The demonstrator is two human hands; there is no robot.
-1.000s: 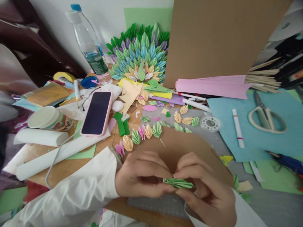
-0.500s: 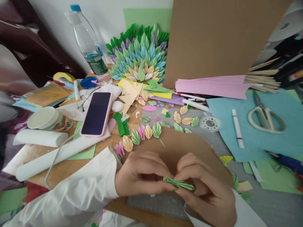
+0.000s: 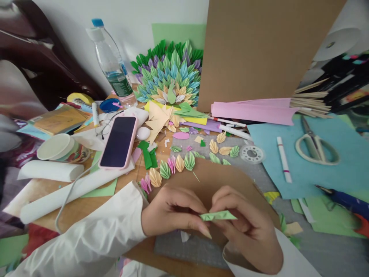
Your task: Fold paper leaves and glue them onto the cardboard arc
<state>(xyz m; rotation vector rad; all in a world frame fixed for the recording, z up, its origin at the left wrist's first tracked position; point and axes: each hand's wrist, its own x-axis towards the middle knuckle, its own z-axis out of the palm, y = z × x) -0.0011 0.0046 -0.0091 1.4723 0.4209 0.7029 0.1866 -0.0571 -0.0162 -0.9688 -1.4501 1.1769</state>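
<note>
Between my two hands is a small strip of pleated light-green paper [image 3: 219,216], held level and seen nearly edge-on. My left hand [image 3: 175,209] pinches its left end between thumb and fingers. My right hand [image 3: 248,223] grips it from the right, with the fingertips partly hidden behind the paper. Under my hands lies a curved piece of brown cardboard [image 3: 230,173]. Along its far left edge sit folded paper leaves in pink, orange and green, among them a green leaf [image 3: 189,161] with a thin stem.
A phone [image 3: 118,142], a paper bowl [image 3: 56,147] and bottles [image 3: 117,77] stand at left. A paper peacock [image 3: 172,92] leans at the back beside a brown board [image 3: 268,50]. Scissors [image 3: 315,148], a marker [image 3: 284,159] and a blue-handled tool [image 3: 343,200] lie at right.
The green paper has turned in my fingers: its pleated face showed before, and now a flatter, paler side faces me. The view has shifted slightly.
</note>
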